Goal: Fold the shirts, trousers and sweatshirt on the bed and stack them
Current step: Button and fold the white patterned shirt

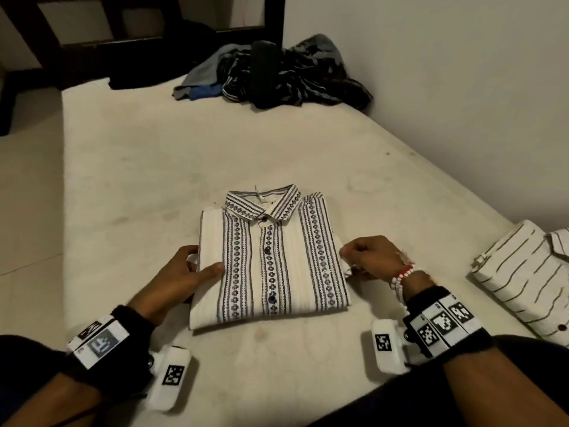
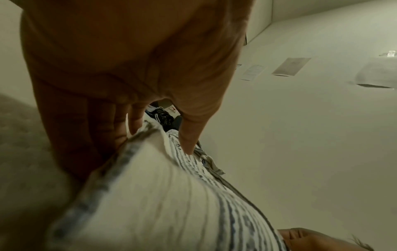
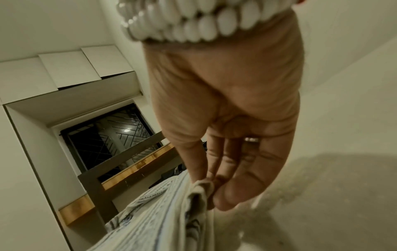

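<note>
A cream shirt with dark patterned stripes (image 1: 271, 260) lies folded, collar away from me, in the middle of the bed (image 1: 154, 180). My left hand (image 1: 187, 269) grips its left edge, thumb on top and fingers under the fold; the left wrist view shows the thumb (image 2: 189, 135) pressing the shirt (image 2: 161, 195). My right hand (image 1: 366, 257) pinches the right edge, and the right wrist view shows the fingers (image 3: 232, 178) bunching the shirt's cloth (image 3: 199, 190). A second folded white shirt with thin stripes (image 1: 523, 272) lies at the right.
A heap of dark unfolded clothes (image 1: 277, 75) sits at the far end of the bed near the wall (image 1: 462, 87). A dark wooden headboard (image 1: 138, 26) stands behind it. The floor (image 1: 27, 211) lies to the left of the bed.
</note>
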